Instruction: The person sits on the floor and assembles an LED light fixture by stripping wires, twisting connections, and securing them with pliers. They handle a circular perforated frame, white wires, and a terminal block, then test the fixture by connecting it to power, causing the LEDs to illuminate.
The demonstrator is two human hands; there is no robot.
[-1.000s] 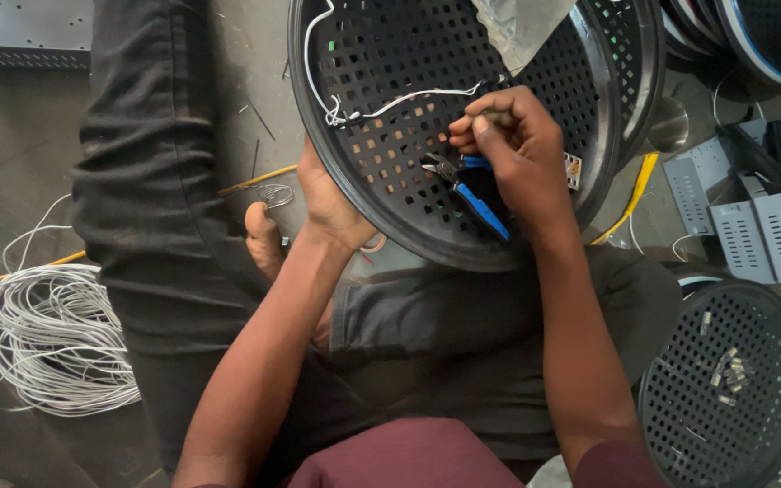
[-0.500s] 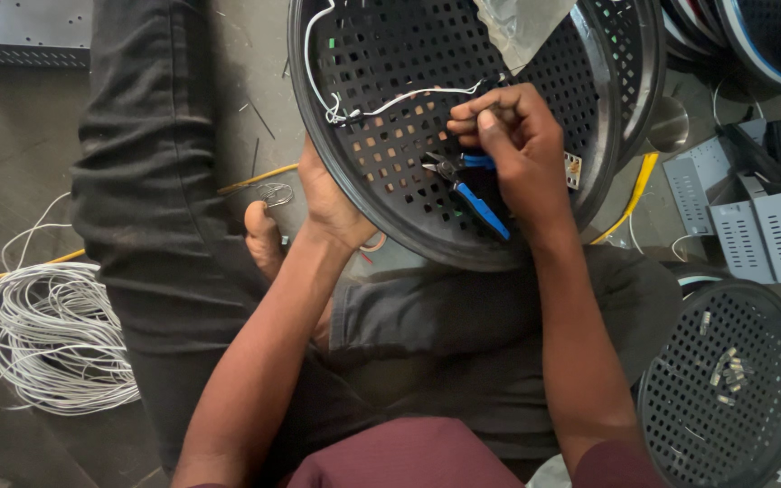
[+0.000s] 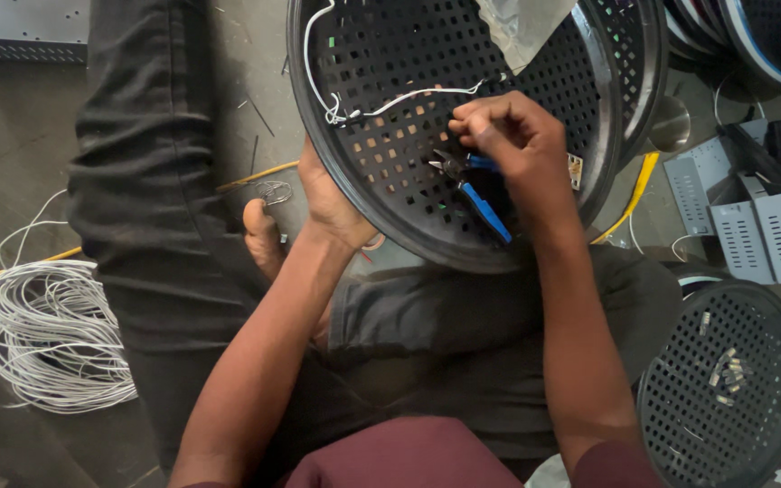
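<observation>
Perforated black pan (image 3: 390,108), lap-held: rim is being gripped by left hand (image 3: 332,203); white wire (image 3: 409,98), lying leftward, is being pinched by right hand (image 3: 508,145) fingertips, blue-handled pliers (image 3: 476,194) clamped beneath.

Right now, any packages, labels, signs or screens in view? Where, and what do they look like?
Small label: on the black perforated round panel, just right of the right hand; squarish, pale with reddish marks.
Clear plastic wrap: top edge, draped over the panel; crumpled, see-through.
No signs or screens.
</observation>
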